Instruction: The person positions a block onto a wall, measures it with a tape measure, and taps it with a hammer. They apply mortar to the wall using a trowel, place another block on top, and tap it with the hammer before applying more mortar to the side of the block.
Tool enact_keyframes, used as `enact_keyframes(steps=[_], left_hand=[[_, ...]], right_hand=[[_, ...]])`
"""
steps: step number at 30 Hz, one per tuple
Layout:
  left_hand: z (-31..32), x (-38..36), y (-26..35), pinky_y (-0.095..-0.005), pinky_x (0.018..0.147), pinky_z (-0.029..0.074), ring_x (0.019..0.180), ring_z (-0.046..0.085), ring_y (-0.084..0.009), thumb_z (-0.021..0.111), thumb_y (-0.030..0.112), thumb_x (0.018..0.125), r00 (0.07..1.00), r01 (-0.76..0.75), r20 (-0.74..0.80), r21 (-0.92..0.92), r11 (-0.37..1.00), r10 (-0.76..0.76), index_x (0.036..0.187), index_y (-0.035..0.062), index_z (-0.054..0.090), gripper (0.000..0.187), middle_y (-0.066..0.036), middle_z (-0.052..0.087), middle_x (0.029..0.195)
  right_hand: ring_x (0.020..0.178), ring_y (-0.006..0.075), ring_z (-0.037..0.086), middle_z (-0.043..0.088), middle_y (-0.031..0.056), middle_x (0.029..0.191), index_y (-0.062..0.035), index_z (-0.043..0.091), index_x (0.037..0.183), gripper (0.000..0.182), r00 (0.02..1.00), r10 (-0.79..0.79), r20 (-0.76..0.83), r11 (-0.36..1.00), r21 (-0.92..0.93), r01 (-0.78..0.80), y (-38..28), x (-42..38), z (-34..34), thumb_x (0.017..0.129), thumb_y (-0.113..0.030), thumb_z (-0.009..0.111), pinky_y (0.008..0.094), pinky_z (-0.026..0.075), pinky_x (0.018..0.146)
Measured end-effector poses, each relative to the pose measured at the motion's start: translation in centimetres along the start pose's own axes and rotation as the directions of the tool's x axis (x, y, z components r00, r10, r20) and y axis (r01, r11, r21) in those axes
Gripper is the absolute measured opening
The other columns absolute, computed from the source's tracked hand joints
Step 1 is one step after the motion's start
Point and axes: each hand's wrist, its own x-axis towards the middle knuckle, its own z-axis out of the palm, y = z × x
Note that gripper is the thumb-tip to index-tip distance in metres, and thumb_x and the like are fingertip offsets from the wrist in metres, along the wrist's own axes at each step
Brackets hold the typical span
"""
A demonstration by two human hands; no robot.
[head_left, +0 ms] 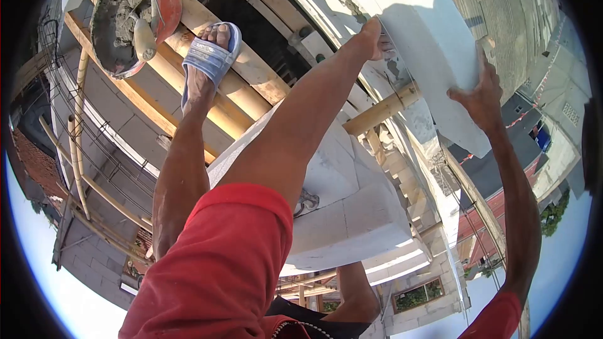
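Observation:
A large white building block lies at the upper right, above or on the top of a wall, partly in shadow. My left hand reaches across and presses against the block's near side, with its fingers curled in at the edge. My right hand grips the opposite side, its thumb on the face and its fingers round the edge. Grey mortar shows on the wall beside my left hand. Whether the block touches the mortar is hidden.
An orange bucket of wet mortar, with a trowel in it, stands on bamboo poles. One foot in a blue sandal rests on the poles. More white blocks are stacked below my left arm. Reinforcing wire and scaffolding surround the drop.

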Motion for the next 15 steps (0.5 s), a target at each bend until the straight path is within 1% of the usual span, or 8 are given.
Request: enact_keyframes(steps=[3,6,9,12,15], left_hand=[[0.1,-1.1,0.5,-0.0577,0.115,0.033,0.134,0.044,-0.0405,0.032,0.043,0.107,0.998,-0.028,-0.063,-0.044,0.999,0.026,0.139,-0.0018,0.043,0.056,-0.022,0.041,0.148],[-0.6,-0.9,1.9,-0.0576,0.114,0.036,0.133,0.045,-0.0404,0.033,0.042,0.107,0.983,-0.056,-0.181,-0.147,0.988,0.028,0.137,0.0000,0.044,0.053,-0.024,0.044,0.142],[-3.3,1.0,3.1,-0.0562,0.113,0.038,0.131,0.047,-0.0392,0.035,0.042,0.107,0.989,-0.090,-0.125,-0.088,0.992,0.079,0.136,0.0022,0.045,0.050,-0.024,0.046,0.140],[-4.3,1.3,4.1,-0.0548,0.114,0.038,0.130,0.048,-0.0393,0.036,0.043,0.107,0.976,-0.119,-0.185,-0.025,0.993,0.113,0.134,0.0037,0.046,0.049,-0.024,0.046,0.140],[-4.5,1.0,4.5,-0.0532,0.113,0.039,0.128,0.049,-0.0381,0.034,0.042,0.108,0.965,-0.113,-0.242,-0.018,0.993,0.105,0.132,0.0032,0.047,0.047,-0.023,0.047,0.138]], right_hand=[[0.129,0.0411,0.045,0.047,0.0221,0.138,-0.0121,0.022,0.159,0.119,1.000,0.006,0.004,0.996,0.092,-0.007,0.3,1.0,2.1,0.062,-0.024,0.089,0.0534,0.036,0.111],[0.131,0.0414,0.044,0.046,0.0230,0.139,-0.0118,0.020,0.159,0.120,1.000,-0.029,-0.003,0.988,0.153,0.029,0.6,1.9,4.3,0.063,-0.023,0.090,0.0535,0.036,0.111],[0.136,0.0394,0.043,0.041,0.0234,0.145,-0.0095,0.019,0.159,0.120,1.000,-0.019,0.013,0.986,0.164,0.017,0.5,2.7,6.3,0.063,-0.016,0.089,0.0502,0.039,0.113],[0.138,0.0396,0.040,0.040,0.0235,0.146,-0.0090,0.018,0.159,0.119,1.000,-0.013,0.012,0.978,0.207,0.010,0.2,3.7,7.9,0.063,-0.018,0.090,0.0504,0.038,0.115],[0.129,0.0443,0.045,0.046,0.0258,0.138,-0.0094,0.018,0.159,0.120,0.998,-0.055,-0.037,0.977,0.202,0.062,-0.7,4.6,8.5,0.064,-0.025,0.090,0.0550,0.038,0.109]])
